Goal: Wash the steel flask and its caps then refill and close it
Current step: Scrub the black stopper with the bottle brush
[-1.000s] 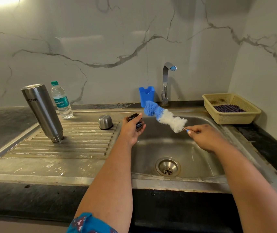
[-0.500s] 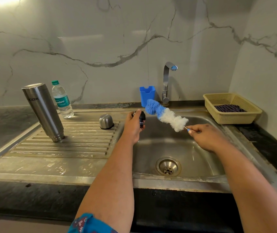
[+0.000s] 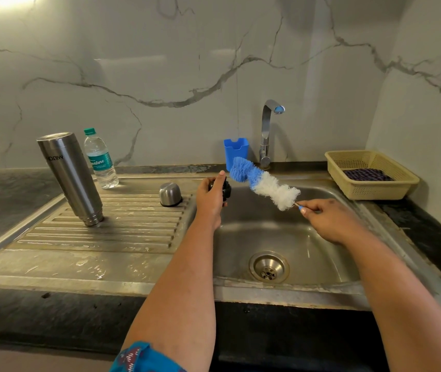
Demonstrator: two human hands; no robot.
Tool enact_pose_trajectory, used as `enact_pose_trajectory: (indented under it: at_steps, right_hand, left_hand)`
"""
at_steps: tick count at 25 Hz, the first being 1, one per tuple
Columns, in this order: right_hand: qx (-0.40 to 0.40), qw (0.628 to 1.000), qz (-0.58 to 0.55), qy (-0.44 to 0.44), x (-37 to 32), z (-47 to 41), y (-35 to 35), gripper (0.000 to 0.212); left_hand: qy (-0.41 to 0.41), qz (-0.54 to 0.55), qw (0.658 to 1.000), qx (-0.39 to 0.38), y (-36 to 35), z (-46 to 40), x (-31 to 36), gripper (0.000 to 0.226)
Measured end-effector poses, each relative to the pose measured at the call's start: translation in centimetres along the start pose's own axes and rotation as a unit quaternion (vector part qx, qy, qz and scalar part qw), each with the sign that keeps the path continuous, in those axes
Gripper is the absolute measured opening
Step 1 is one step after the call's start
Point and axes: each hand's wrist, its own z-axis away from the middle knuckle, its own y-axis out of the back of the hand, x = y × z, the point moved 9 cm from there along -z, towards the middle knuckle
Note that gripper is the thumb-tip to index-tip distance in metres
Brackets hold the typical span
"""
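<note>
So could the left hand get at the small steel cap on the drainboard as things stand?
Probably not at once: the left hand already holds a black cap in its grip. The steel cap sits close beside it on the drainboard, nothing between, so the path is free once it lets go.

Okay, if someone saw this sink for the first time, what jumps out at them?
The blue-and-white bottle brush, held over the sink by the right hand. Beside it, the left hand grips a black cap. The steel flask stands inverted on the drainboard.

Black cap (image 3: 226, 187) mostly behind left hand (image 3: 211, 200), brush handle (image 3: 298, 206) buried in right hand (image 3: 332, 221), sleeve (image 3: 144, 358) cropped below
</note>
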Motion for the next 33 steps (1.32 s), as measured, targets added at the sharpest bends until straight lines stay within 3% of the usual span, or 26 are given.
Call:
enact_pose_trajectory:
  at_steps: [3, 7, 9, 14, 17, 21, 24, 28, 31, 33]
  right_hand:
    - [0.012, 0.998, -0.055, 0.001, -0.1, 0.3, 0.7, 0.032]
    - [-0.086, 0.980, -0.175, -0.041, 0.0, 1.4, -0.6, 0.026]
    - [-0.122, 0.982, -0.143, -0.030, -0.6, 1.9, -1.5, 0.027]
    - [-0.088, 0.994, -0.061, 0.014, -1.8, 2.0, -1.4, 0.031]
    - [-0.147, 0.983, -0.107, -0.001, -1.5, 2.4, -2.2, 0.030]
    - [-0.138, 0.984, -0.108, -0.009, -1.2, 2.0, -1.9, 0.026]
    - [-0.194, 0.972, -0.133, -0.025, -0.7, 2.4, -2.5, 0.024]
    - [-0.170, 0.976, -0.135, -0.023, -0.3, 1.8, -2.3, 0.023]
    - [-0.203, 0.968, -0.143, -0.029, -0.2, 2.2, -2.4, 0.025]
    - [-0.201, 0.969, -0.140, -0.032, 0.0, 2.0, -2.4, 0.025]
  left_hand:
    - [0.045, 0.028, 0.999, 0.002, 0.4, -0.3, -1.2, 0.036]
    - [-0.045, -0.223, 0.972, 0.060, 2.5, -1.3, -1.1, 0.064]
    - [-0.091, -0.254, 0.960, 0.075, 2.6, -1.1, -0.5, 0.063]
    - [-0.205, -0.350, 0.908, 0.105, 1.7, 0.4, 2.5, 0.052]
    - [-0.201, -0.349, 0.904, 0.146, 2.9, 0.7, 2.9, 0.048]
    - [-0.235, -0.375, 0.892, 0.091, 0.9, 1.0, 3.2, 0.044]
    - [-0.213, -0.369, 0.894, 0.140, 2.2, 0.8, 3.2, 0.039]
    - [-0.267, -0.412, 0.868, 0.076, 0.1, 1.3, 3.3, 0.038]
    - [-0.212, -0.383, 0.891, 0.125, 2.1, 0.5, 2.8, 0.040]
    - [-0.201, -0.382, 0.895, 0.113, 2.1, 0.4, 2.5, 0.042]
